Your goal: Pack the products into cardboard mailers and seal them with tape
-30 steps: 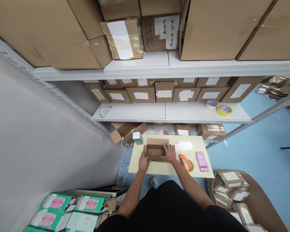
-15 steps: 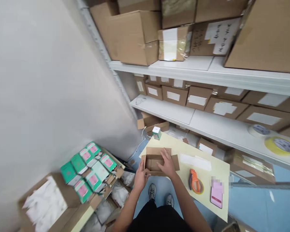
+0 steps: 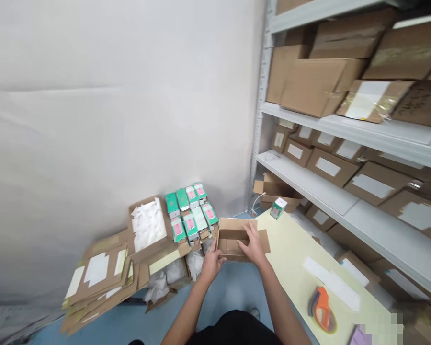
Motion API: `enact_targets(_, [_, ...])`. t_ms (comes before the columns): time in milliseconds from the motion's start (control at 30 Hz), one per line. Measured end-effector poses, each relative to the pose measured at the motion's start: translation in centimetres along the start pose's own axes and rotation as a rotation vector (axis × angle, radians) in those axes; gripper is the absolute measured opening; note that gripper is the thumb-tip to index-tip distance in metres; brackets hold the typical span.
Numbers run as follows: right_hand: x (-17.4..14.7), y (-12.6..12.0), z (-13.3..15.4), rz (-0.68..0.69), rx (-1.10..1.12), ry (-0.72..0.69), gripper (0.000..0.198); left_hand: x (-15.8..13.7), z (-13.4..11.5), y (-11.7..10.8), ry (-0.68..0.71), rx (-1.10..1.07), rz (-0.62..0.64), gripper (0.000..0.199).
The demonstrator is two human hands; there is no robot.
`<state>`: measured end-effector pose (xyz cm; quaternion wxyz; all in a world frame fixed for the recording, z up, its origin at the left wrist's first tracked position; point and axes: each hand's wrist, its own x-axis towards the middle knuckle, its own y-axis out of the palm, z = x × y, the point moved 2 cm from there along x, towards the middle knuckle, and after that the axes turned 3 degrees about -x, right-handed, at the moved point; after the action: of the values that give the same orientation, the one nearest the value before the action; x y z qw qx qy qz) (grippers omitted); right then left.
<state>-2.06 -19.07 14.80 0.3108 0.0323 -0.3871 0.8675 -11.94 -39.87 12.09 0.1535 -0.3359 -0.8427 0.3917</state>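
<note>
An open cardboard box (image 3: 233,224), with its flaps folded out and nothing visible inside, is between my hands at the left end of the pale yellow table (image 3: 290,244). My left hand (image 3: 211,262) grips its left front corner, index finger stretched along the left side. At the right side of the box, my right hand (image 3: 253,245) has its fingers bent over the wall and thumb reaching toward the inside. A small green and white box (image 3: 278,208) stands on the table's far corner. Left of the cardboard box sit several green boxes with pink labels (image 3: 189,223).
A carton of white packing material (image 3: 149,224) stands beside flattened cardboard (image 3: 104,273). On the table lie an orange tape dispenser (image 3: 322,309), white paper strips (image 3: 332,282) and a purple phone (image 3: 359,335). Shelves (image 3: 309,175) of cartons line the right; a white wall (image 3: 129,120) rises ahead.
My view has turned left, bringing the flattened cardboard into sight. The cardboard box, held in both hands, has swung left with me, away from the table top toward the green boxes.
</note>
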Motion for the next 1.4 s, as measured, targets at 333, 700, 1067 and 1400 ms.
enact_targets(333, [-2.3,16.4,15.9,0.224,0.036,-0.212,0.069,-11.6,15.1,-11.7,-0.238,0.053,-0.214,0.008])
enact_targets(700, [-3.5,28.8,28.5,0.454,-0.029,-0.313,0.068,-21.6,27.9,-19.7,-0.38,0.011,-0.301,0.011])
enact_targets(1067, [2.8,33.2,29.8,0.483,-0.084,-0.327,0.066,-20.9,31.8,-19.8,-0.477,-0.048,-0.365,0.008])
enact_targets(1400, [16.7,41.8,29.3,0.653,-0.169,-0.353,0.076,-16.0,32.6,-20.6,-0.478,-0.088,-0.357,0.009])
